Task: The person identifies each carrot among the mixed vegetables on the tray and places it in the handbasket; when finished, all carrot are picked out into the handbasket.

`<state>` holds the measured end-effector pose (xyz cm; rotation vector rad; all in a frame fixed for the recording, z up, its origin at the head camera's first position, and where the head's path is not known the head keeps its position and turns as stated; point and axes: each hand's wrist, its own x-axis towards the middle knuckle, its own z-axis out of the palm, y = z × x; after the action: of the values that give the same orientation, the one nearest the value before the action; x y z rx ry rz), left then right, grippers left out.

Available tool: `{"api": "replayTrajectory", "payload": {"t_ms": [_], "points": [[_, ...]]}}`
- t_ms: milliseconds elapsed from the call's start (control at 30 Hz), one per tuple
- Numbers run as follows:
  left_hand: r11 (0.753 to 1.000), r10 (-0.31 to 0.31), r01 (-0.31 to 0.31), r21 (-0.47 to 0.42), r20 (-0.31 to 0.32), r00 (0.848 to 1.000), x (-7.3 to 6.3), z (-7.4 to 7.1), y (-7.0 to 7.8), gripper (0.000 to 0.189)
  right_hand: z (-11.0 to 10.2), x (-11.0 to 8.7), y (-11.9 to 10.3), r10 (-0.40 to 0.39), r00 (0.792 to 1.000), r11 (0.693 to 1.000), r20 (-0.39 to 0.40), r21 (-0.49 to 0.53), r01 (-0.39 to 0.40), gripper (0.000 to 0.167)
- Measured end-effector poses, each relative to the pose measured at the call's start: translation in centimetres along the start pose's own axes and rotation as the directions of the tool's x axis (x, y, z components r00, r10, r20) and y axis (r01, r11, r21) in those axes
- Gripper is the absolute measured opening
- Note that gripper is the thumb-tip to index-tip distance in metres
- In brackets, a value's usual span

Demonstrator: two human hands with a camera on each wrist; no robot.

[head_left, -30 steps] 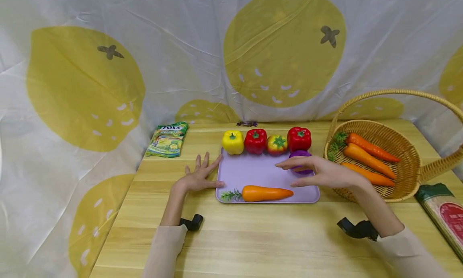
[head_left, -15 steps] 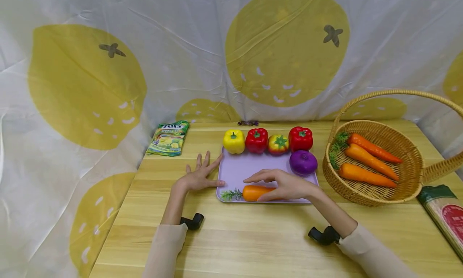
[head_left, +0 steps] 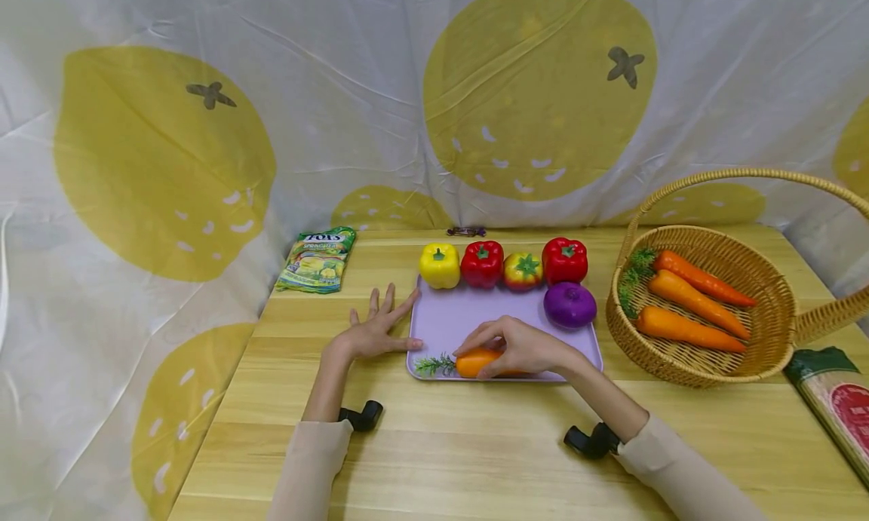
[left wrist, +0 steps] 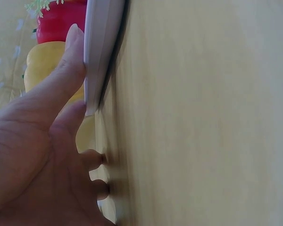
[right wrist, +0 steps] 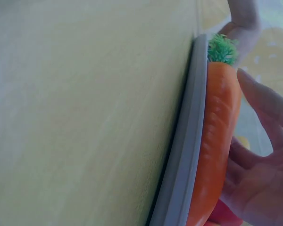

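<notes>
A lilac tray point(head_left: 468, 314) lies on the wooden table, with an orange carrot point(head_left: 474, 363) along its near edge. My right hand point(head_left: 532, 346) curves over this carrot from above, thumb on the near side and fingers on the far side, hiding its tip end. In the right wrist view the carrot point(right wrist: 216, 136) rests along the tray's rim, the hand point(right wrist: 259, 179) close against it. With fingers spread, my left hand point(head_left: 370, 336) rests at the tray's left edge. The left wrist view shows the left hand's thumb point(left wrist: 66, 70) touching the rim.
Along the tray's back sit a yellow pepper point(head_left: 439, 266), two red peppers point(head_left: 482, 265), a red-yellow tomato point(head_left: 523, 271) and a purple onion point(head_left: 570, 305). The handled wicker basket point(head_left: 668, 366) at right holds three carrots. A green snack bag point(head_left: 316, 261) lies back left, another package point(head_left: 831, 408) far right.
My right hand has come left from beside the onion to the carrot on the tray, and its fingers have closed in around it. The left hand stays in place.
</notes>
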<state>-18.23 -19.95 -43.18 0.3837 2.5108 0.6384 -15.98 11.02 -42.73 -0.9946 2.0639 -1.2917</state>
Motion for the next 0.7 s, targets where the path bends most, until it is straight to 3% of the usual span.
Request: {"api": "replayTrajectory", "payload": {"t_ms": [700], "points": [[1.000,0.007,-0.007,0.001,0.004,1.000,0.19,0.05,-0.19,0.096,-0.05,0.35,-0.27,0.092,0.995,0.989,-0.032,-0.112,-0.095,0.038]]}}
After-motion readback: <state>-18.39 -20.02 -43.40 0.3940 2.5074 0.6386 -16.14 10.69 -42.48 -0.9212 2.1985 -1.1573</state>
